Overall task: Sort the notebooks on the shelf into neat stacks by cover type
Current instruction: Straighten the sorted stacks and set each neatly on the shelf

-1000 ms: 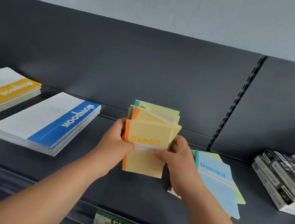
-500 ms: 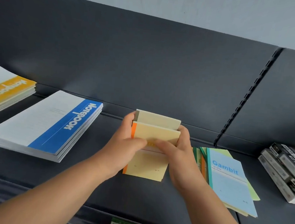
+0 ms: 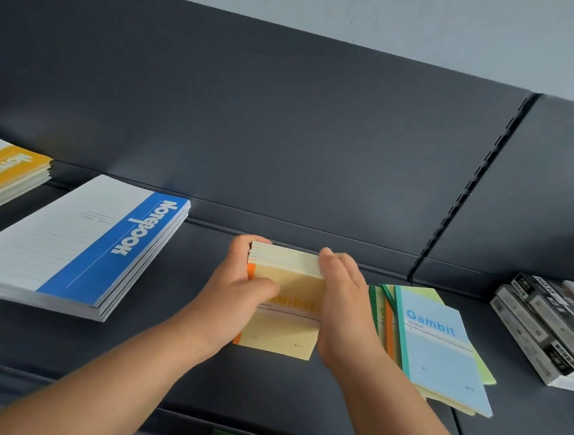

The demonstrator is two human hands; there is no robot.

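Squaring up the yellow Gambit notebooks, the person clamps the bundle from both sides. The left hand wraps the orange spine side with its thumb across the front cover. The right hand presses the open edge with its thumb at the top corner, its other fingers hidden behind. The bundle stands on its lower edge on the shelf, leaning back, between the blue-banded stack to the left and a fanned loose pile topped by a blue Gambit notebook just beside the right wrist. The thin covers look slippery, so if either hand eases off before the bundle lies flat, the notebooks will probably splay or slide apart. Laying it down to the right could nudge the loose pile further askew, or bury green and orange-spined covers beneath yellow ones, mixing types.
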